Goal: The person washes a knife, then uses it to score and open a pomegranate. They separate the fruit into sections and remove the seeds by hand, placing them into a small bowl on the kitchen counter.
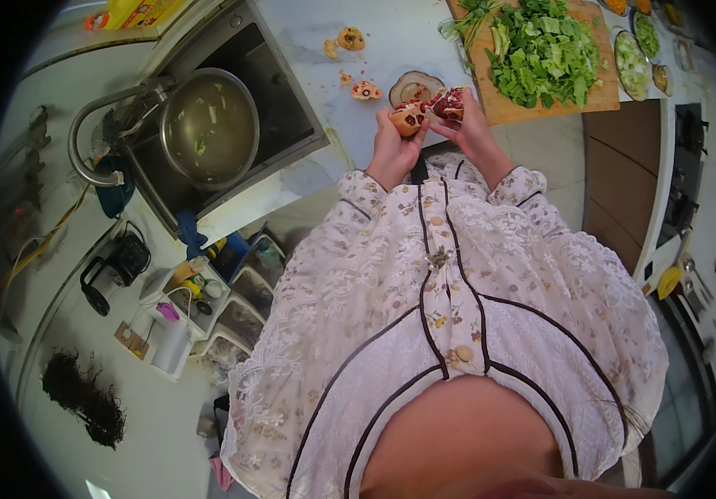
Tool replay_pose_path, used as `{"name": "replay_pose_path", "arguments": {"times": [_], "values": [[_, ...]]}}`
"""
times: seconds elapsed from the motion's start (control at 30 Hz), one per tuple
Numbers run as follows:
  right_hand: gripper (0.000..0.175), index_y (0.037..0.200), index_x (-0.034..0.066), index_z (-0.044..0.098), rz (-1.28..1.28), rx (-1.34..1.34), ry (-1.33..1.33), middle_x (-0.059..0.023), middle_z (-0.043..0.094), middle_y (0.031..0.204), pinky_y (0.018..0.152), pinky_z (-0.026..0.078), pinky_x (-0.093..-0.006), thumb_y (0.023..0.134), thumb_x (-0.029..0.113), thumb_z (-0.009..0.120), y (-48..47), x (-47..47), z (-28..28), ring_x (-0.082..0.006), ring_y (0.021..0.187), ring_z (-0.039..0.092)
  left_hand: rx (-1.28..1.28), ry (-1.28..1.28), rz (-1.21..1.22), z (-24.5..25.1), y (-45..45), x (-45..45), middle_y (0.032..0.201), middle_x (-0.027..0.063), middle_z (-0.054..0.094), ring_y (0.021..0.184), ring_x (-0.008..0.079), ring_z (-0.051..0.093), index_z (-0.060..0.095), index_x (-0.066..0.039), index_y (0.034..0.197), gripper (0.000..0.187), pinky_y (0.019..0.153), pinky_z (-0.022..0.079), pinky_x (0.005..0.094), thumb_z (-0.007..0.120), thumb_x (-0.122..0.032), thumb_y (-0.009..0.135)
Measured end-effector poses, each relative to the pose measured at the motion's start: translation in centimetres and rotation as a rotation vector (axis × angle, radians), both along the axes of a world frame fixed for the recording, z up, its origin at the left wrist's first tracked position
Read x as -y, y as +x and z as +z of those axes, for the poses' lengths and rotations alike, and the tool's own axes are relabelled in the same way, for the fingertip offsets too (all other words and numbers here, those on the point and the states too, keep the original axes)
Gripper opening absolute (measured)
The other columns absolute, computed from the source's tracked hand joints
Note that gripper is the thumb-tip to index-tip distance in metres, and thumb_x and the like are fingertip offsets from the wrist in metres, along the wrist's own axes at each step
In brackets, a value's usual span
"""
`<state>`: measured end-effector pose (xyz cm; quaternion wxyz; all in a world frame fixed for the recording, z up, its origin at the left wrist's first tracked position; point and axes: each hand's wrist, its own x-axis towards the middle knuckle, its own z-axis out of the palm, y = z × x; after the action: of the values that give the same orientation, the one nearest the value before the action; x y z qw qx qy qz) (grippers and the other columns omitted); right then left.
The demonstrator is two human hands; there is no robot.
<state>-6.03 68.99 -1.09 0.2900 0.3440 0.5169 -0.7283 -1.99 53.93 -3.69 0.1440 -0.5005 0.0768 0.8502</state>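
My left hand (395, 146) grips a piece of pomegranate (406, 121) with its peel down and red seeds showing. In my right hand (473, 134) is another seeded pomegranate piece (448, 103), held close beside the first. Both pieces are over the counter's front edge, just in front of a small bowl (417, 84) that has some seeds in it. To the left of the bowl, a cut piece of pomegranate peel (367, 90) lies on the marble counter (308, 37), with a larger peel piece (351, 38) and scattered bits farther back.
Chopped leafy greens (545, 56) cover much of a wooden cutting board (607, 93) at the right. Beyond it stand dishes of cut vegetables (632, 65). A metal basin of water (209, 128) sits in the sink (295, 106) at the left, near the curved faucet (77, 131).
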Motion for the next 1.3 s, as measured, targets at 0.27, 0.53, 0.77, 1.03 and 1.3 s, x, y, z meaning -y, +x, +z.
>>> {"name": "replay_pose_path", "arguments": {"times": [0.27,0.53,0.77,1.03,1.3], "values": [[0.047,0.127,0.0063,0.027,0.054,-0.201,0.236,-0.0102,0.054,0.108,0.067,0.061,-0.0355,0.102,0.043,0.043,0.9,1.6,-0.5,-0.0152,0.082,0.059,-0.010,-0.371,-0.059,3.1,-0.1,-1.7,0.111,0.0079,0.060,0.101,0.0199,0.058,0.053,-0.005,0.114,0.043,0.083,0.052,0.0350,0.051,-0.045,0.099],[0.053,0.130,0.0013,0.032,0.216,-0.440,0.442,-0.0189,0.044,0.120,0.060,0.060,-0.0314,0.100,0.042,0.047,1.1,2.1,-1.8,-0.0214,0.095,0.058,-0.030,-0.403,-0.216,3.0,-0.4,-1.7,0.106,0.0058,0.062,0.093,0.0166,0.061,0.055,-0.006,0.114,0.043,0.080,0.052,0.0345,0.056,-0.045,0.097],[0.053,0.129,-0.0018,0.035,0.268,-0.509,0.513,-0.0219,0.044,0.122,0.069,0.060,-0.0346,0.100,0.041,0.048,1.5,1.7,-2.9,-0.0268,0.106,0.055,-0.038,-0.441,-0.213,2.9,-0.6,-1.8,0.106,0.0070,0.064,0.091,0.0173,0.063,0.056,-0.003,0.113,0.045,0.077,0.053,0.0339,0.057,-0.045,0.096],[0.049,0.126,0.0019,0.037,0.146,-0.389,0.395,-0.0163,0.051,0.114,0.058,0.058,-0.0308,0.101,0.042,0.047,0.9,1.5,-2.3,-0.0188,0.086,0.060,-0.074,-0.401,-0.200,3.1,-0.6,-1.4,0.102,0.0046,0.064,0.087,0.0135,0.062,0.059,-0.004,0.108,0.044,0.074,0.053,0.0297,0.062,-0.045,0.094],[0.048,0.122,0.0104,0.045,0.110,-0.087,0.175,-0.0082,0.062,0.101,0.069,0.059,-0.0374,0.101,0.053,0.037,0.1,-0.4,-0.4,-0.0170,0.078,0.062,-0.206,-0.233,-0.334,3.1,0.3,1.2,0.112,0.0043,0.063,0.101,0.0147,0.061,0.057,-0.007,0.117,0.035,0.083,0.052,0.0315,0.058,-0.036,0.098]]}}
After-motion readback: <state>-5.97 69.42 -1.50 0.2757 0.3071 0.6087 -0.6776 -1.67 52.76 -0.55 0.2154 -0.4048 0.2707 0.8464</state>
